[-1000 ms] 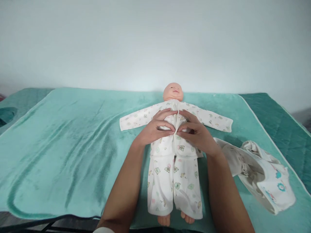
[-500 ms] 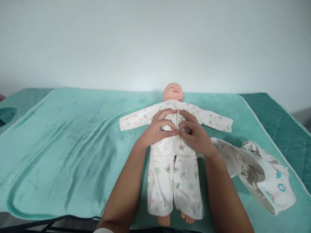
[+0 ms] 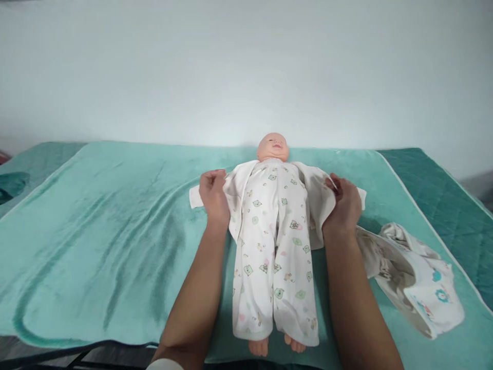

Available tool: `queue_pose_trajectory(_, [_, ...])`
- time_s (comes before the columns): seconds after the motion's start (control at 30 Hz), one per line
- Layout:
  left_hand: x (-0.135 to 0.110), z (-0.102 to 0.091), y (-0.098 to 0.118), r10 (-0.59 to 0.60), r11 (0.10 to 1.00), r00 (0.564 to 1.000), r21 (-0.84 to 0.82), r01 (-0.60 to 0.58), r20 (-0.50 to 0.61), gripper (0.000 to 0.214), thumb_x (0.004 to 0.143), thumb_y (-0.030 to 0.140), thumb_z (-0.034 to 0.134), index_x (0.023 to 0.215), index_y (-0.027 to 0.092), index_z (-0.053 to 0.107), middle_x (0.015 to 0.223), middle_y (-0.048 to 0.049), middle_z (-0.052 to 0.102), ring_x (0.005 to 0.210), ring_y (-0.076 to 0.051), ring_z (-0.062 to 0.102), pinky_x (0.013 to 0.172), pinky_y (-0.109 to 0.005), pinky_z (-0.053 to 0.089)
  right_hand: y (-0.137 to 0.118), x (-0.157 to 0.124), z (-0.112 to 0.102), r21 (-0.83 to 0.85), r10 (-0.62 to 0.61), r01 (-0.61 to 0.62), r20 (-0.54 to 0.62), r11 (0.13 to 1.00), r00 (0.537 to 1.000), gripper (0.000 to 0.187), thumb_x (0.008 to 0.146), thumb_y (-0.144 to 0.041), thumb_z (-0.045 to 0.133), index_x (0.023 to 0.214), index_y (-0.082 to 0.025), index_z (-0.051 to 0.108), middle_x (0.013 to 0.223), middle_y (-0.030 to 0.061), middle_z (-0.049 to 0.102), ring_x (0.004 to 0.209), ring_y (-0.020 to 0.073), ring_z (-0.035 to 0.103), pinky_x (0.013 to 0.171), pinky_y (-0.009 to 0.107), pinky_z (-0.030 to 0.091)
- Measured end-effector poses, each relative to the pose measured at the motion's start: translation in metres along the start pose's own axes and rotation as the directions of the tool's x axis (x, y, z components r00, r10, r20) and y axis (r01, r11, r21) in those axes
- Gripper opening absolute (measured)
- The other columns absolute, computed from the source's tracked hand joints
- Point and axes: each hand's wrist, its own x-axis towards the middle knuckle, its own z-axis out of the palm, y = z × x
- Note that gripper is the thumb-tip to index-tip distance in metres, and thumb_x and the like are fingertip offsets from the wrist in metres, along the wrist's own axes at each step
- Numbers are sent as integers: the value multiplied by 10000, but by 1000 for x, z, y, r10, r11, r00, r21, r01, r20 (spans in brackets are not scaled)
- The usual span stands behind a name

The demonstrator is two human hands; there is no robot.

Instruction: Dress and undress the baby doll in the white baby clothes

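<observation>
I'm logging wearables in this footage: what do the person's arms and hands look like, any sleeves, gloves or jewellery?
The left forearm and right forearm are bare, with no sleeves over them. The left hand and right hand are ungloved, and no ring, watch or bracelet shows. A white sliver, perhaps a sleeve edge, shows by the left elbow.

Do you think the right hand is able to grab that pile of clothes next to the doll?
Probably yes. The pile of clothes lies just beside the right hand with nothing between, though that hand holds the jacket flap.
</observation>
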Motion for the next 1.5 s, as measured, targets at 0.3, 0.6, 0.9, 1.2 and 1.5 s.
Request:
queue_pose_trajectory(0.3, [-1, 7, -8, 290, 673, 823, 508, -538, 488, 127, 913, 273, 596, 1031, 242, 630, 1173, -76, 672, 1210, -264, 555, 1095, -463, 401, 24, -4, -7, -28, -71, 69, -75, 997, 995, 132, 820, -320, 654, 855, -239, 556, 1041, 9, 676, 979, 150, 670, 793, 289, 598])
queue_pose_trajectory(0.6, [2, 8, -5, 194, 622, 844, 603, -500, 500, 169, 921, 342, 607, 809, 215, 601, 1250, -86, 671, 1245, -309, 529, 1055, -497, 389, 22, -44, -57, -320, -225, 191, -73, 928, 972, 176, 842, -315, 601, 994, -260, 531, 1306, 36, 604, 1340, 205, 518, 1175, 448, 372])
queue_pose_trajectory(0.9, [6, 6, -6, 174, 587, 845, 635, -502, 506, 118, 953, 267, 530, 862, 218, 588, 1249, -85, 693, 1191, -298, 586, 1006, -464, 417, -11, -42, -107, -727, -239, 475, 411, 496, 880, 248, 860, -365, 632, 1063, -228, 591, 1323, 100, 574, 1313, 280, 486, 1155, 545, 291])
queue_pose_trajectory(1.2, [20, -10, 4, 71, 357, 930, 862, -361, 360, 177, 988, 256, 454, 990, 204, 623, 1153, -111, 705, 1138, -303, 610, 933, -428, 448, -14, 1, -107, -669, -260, 507, 441, 543, 859, 271, 865, -371, 629, 1088, -229, 573, 1339, 105, 575, 1330, 262, 523, 1127, 516, 406])
queue_pose_trajectory(1.5, [14, -1, 6, 155, 402, 773, 676, -618, 615, 347, 968, 177, 450, 1279, 203, 602, 1395, -91, 621, 1315, -260, 535, 1067, -408, 425, 15, 18, 33, -708, -205, 559, 526, 433, 825, 411, 812, -338, 593, 1195, -190, 614, 1292, 135, 638, 1247, 290, 553, 1093, 496, 410])
